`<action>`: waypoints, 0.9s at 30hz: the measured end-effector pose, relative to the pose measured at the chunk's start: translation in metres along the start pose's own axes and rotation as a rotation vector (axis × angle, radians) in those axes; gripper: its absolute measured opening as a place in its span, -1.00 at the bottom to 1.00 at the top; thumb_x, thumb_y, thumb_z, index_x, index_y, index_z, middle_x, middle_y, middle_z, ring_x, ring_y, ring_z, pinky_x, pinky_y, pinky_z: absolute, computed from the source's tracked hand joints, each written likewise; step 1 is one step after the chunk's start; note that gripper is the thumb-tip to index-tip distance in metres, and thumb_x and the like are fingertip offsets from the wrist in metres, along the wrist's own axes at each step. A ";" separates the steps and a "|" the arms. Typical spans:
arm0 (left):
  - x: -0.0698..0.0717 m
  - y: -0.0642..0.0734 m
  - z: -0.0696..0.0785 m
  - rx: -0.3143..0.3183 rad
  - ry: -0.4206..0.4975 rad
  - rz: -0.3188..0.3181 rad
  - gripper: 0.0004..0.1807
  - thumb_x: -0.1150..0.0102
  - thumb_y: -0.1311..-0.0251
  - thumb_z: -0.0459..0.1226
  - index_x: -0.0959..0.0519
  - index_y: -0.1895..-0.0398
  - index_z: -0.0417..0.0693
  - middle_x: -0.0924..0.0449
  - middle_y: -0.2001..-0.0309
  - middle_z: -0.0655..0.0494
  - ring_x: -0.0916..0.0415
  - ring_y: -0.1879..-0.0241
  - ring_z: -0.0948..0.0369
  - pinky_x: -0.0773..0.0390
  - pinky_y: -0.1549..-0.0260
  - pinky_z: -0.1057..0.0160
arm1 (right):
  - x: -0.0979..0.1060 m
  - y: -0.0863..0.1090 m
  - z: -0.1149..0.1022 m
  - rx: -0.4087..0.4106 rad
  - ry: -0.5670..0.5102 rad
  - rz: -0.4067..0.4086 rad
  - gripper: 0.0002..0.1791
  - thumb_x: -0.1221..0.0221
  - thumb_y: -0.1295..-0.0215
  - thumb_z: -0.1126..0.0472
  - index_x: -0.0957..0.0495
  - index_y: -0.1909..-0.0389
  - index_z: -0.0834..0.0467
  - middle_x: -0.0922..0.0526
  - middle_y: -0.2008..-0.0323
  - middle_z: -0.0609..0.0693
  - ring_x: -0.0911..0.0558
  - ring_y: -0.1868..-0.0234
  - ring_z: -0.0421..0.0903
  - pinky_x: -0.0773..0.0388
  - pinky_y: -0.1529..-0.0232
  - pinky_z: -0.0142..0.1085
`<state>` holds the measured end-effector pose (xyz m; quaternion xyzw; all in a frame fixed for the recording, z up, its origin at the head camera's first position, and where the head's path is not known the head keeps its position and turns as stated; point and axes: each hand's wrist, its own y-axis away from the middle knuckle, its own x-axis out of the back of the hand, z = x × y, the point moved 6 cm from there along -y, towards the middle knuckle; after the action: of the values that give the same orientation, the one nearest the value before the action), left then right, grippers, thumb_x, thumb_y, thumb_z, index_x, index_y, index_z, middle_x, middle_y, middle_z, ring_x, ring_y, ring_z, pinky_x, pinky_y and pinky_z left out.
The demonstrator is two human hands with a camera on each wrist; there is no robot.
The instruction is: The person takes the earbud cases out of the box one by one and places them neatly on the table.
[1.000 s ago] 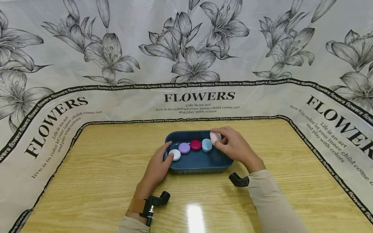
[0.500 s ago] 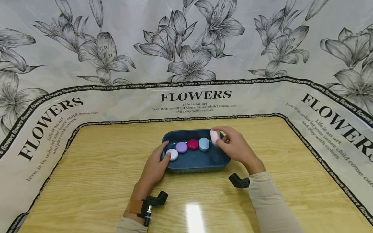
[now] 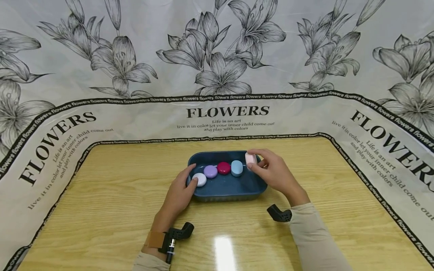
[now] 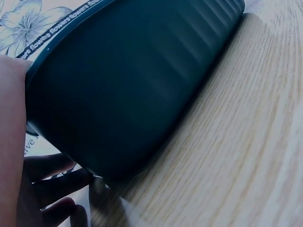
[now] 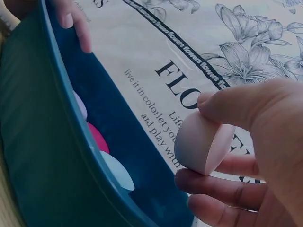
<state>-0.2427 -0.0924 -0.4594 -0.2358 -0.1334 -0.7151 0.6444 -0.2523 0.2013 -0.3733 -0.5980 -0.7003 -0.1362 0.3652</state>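
Observation:
A dark blue rectangular bin [image 3: 234,192] stands on the table before me. My left hand [image 3: 179,192] grips its left end, thumb over the rim beside a white rounded piece [image 3: 200,179]; in the left wrist view, fingers [image 4: 61,187] lie against the bin's outer end. Inside, purple [image 3: 210,172], crimson and light blue rounded pieces form a row, the light blue piece [image 3: 236,168] being taller. Between thumb and fingers, my right hand [image 3: 272,169] pinches a pale pink rounded piece [image 5: 201,142] above the bin's right end. In the right wrist view its curved side and flatter face show.
The wood-grain table [image 3: 112,210] extends around the bin. A white flower-printed cloth [image 3: 230,128] rises behind and at both sides. Black angled camera mounts sit at both wrists, one mount [image 3: 279,213] by the right sleeve.
The pink piece has turned slightly in my right hand, which stays over the bin's right end. My left hand keeps its hold. The whole view has shifted a little.

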 end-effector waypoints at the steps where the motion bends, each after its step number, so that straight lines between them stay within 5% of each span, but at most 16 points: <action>1: -0.001 0.000 0.000 -0.002 0.000 0.000 -0.45 0.01 -0.47 -0.04 -0.30 -0.50 0.24 -0.26 -0.46 0.10 -0.15 -0.47 0.08 -0.16 -0.41 -0.08 | 0.002 0.002 0.001 -0.005 -0.004 0.008 -0.50 -0.27 -0.39 0.06 -0.50 -0.31 0.04 -0.55 -0.15 0.06 -0.67 0.25 -0.05 -0.63 0.32 -0.21; 17: 0.000 0.000 0.000 0.008 0.001 0.001 -0.46 0.02 -0.49 -0.06 -0.30 -0.50 0.23 -0.23 -0.48 0.07 -0.11 -0.48 0.06 -0.13 -0.43 -0.08 | 0.021 0.009 0.016 -0.030 -0.041 0.059 -0.38 -0.25 -0.39 0.02 -0.37 -0.44 -0.05 -0.56 -0.19 0.12 -0.67 0.12 0.02 -0.63 0.25 -0.09; 27: -0.002 0.000 0.000 0.006 0.001 -0.001 -0.46 0.01 -0.48 -0.06 -0.31 -0.49 0.22 -0.24 -0.47 0.07 -0.13 -0.48 0.05 -0.14 -0.42 -0.10 | 0.021 0.012 0.024 -0.097 -0.086 0.049 -0.26 -0.29 -0.36 0.00 -0.29 -0.48 0.10 -0.60 -0.14 0.18 -0.66 0.05 0.04 -0.61 0.16 -0.11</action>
<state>-0.2424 -0.0903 -0.4608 -0.2335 -0.1353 -0.7152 0.6447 -0.2494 0.2350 -0.3782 -0.6372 -0.6931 -0.1355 0.3085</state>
